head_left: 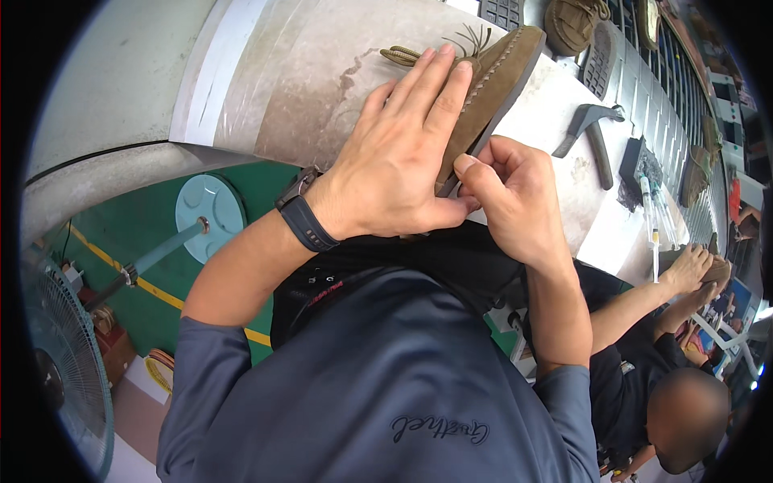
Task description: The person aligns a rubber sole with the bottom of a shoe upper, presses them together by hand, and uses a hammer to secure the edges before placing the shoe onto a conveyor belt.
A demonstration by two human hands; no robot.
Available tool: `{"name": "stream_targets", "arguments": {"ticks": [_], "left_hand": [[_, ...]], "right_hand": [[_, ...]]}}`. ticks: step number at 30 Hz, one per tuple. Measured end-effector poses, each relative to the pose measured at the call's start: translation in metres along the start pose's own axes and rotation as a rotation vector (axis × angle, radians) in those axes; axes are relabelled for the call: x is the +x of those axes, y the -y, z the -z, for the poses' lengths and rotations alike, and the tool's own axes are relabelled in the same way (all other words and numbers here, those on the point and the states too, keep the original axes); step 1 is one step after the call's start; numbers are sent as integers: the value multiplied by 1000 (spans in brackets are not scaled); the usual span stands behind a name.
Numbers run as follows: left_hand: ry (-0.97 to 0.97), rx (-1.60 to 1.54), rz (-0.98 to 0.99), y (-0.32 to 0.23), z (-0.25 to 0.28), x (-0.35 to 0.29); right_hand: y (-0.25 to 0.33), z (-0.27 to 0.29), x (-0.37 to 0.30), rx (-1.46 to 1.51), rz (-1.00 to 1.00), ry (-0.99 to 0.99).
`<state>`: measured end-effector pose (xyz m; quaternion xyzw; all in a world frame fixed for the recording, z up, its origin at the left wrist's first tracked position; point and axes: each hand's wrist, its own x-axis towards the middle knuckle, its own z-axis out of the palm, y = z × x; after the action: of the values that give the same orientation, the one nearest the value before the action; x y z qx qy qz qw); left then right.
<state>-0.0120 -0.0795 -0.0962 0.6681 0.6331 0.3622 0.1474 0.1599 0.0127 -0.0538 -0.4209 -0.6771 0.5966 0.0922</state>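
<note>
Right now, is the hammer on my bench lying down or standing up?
Lying down: the hammer shows in side profile, its handle stretched along the benchtop.

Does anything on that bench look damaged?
Yes: the pale worktop has a brownish patch with a darker, jagged mark, left of the brown shoe under the left hand. It looks stained or worn; I can't tell which.

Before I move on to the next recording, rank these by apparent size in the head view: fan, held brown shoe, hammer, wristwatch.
1. Fan
2. Brown shoe, partly covered
3. Hammer and wristwatch: too alike to rank
</note>
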Motion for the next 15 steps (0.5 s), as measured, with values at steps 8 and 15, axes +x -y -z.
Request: {"name": "stream_targets", "arguments": {"ticks": [8,15], "left_hand": [[50,-4,-37,4,6,1],[77,40,-15,-2,5,4]], "right_hand": [[-18,14,3,206,87,211],[-22,9,3,141,90,161]]}}
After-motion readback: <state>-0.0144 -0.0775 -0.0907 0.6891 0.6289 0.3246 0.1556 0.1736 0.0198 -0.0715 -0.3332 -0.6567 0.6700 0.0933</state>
